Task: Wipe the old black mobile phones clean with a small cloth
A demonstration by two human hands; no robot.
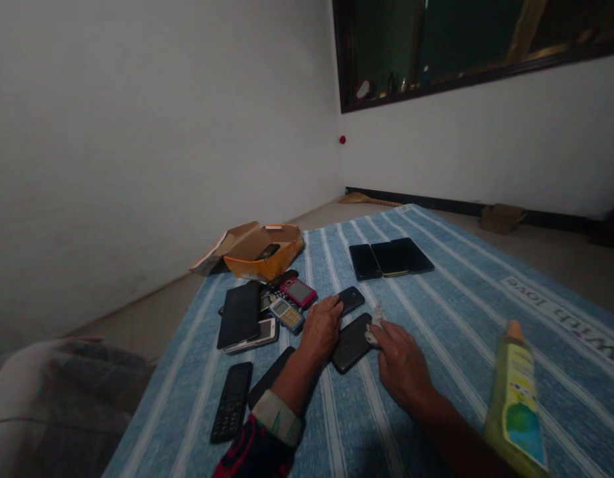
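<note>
My left hand point(320, 325) has its fingers curled over the near end of a black smartphone point(352, 300) lying on the striped cloth. Just below it, another dark smartphone point(350, 345) lies tilted between my two hands. With closed fingers my right hand point(402, 362) pinches a crumpled whitish wipe point(376, 320) at the right edge of that dark phone. Under my left forearm a black phone point(273, 375) is partly covered. Beside it rests a black keypad phone point(231, 403).
A pile of phones, including a pink one point(299, 291) and a blue-grey keypad one point(287, 313), lies left. Behind stands an open orange box point(267, 264) with a phone inside. Three dark devices point(389, 257) lie farther back. A yellow-green bottle point(516, 405) is at right.
</note>
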